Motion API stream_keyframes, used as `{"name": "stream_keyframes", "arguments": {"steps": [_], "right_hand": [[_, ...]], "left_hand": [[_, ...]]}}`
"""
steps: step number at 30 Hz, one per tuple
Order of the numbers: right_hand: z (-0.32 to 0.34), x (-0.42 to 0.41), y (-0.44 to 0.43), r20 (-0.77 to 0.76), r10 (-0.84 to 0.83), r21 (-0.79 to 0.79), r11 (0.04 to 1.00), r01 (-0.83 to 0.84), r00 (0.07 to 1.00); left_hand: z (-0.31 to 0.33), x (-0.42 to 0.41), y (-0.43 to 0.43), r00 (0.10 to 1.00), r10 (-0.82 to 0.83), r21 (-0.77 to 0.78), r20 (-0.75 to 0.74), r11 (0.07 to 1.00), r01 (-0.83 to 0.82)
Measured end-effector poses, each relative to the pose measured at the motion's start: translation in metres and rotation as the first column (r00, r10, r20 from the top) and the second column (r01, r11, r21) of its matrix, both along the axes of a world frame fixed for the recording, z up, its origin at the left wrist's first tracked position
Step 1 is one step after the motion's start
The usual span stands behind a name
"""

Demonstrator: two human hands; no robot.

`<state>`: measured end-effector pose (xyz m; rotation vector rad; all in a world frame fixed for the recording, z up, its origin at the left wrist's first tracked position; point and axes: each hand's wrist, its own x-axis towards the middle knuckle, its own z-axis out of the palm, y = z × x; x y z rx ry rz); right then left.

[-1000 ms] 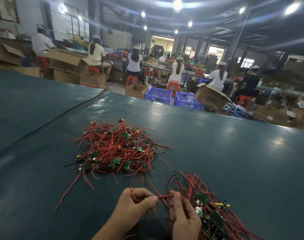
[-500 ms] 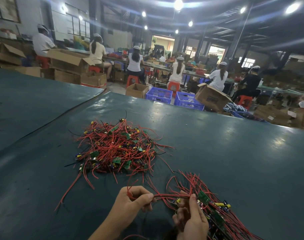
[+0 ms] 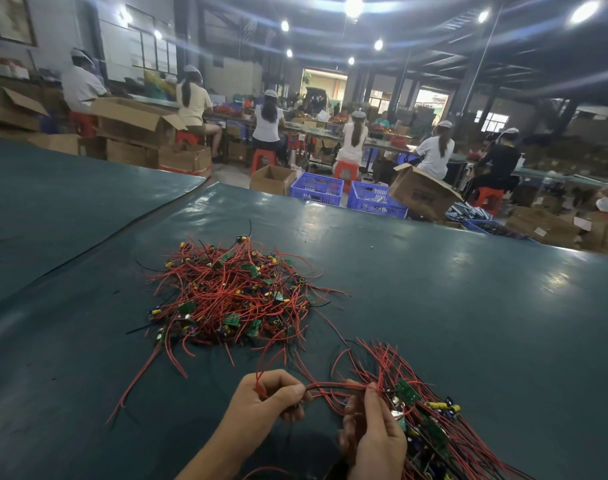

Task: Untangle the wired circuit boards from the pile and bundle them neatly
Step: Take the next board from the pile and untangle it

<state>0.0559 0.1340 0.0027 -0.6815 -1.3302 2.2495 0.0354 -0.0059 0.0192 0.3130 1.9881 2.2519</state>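
Your left hand (image 3: 268,398) was closed in a loose fist low in the view, near six o'clock, with fingers and thumb pinching the ends of a few red wires (image 3: 333,386). Those wires ran toward three o'clock, straight across to your right hand (image 3: 372,431). That hand was closed about the bundle (image 3: 430,424) where its leads gathered, and the forefinger lay up along the strands.

The bundle rested on the table cover (image 3: 469,306) at about five o'clock in the view. Its green boards and yellow parts were clustered just beside your right hand, and its red leads fanned away toward twelve and toward four o'clock.

The pile (image 3: 233,299) of tangled wired circuit boards sat on the same dark green cover at eleven o'clock from your hands. It was apart from both hands but near the bundle's farthest leads. A few loose red leads strayed out of it toward seven o'clock.

Past the table's far edge, at twelve o'clock, stood blue crates (image 3: 318,188), with an open cardboard box (image 3: 273,180) just beside them at their nine o'clock. Beyond them, people in white caps (image 3: 356,114) sat on red stools (image 3: 261,157) along a long bench.
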Motion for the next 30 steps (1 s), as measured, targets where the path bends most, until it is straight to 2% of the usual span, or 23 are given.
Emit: {"name": "stream_keyframes", "arguments": {"steps": [9,14,20,23,30], "right_hand": [[0.000,0.002,0.001,0.044,0.013,0.021,1.000,-0.014,0.999],[-0.004,0.005,0.000,0.074,0.069,0.088,0.993,-0.075,0.995],[-0.003,0.008,0.002,0.115,0.116,0.064,0.990,-0.124,0.987],[-0.001,0.006,0.004,0.084,0.141,0.086,0.985,-0.148,0.986],[0.000,0.008,-0.012,-0.037,0.253,0.292,0.928,-0.232,0.967]], "left_hand": [[-0.003,0.000,0.001,1.000,-0.009,0.000,0.006,1.000,0.009],[-0.008,0.003,0.007,0.999,-0.045,-0.058,0.031,0.997,0.047],[-0.014,0.007,0.016,0.994,-0.098,-0.116,0.044,0.988,0.102],[-0.013,0.006,0.015,0.995,-0.095,-0.093,0.038,0.991,0.099],[-0.008,0.006,0.011,0.995,-0.100,-0.076,0.015,0.992,0.101]]}}
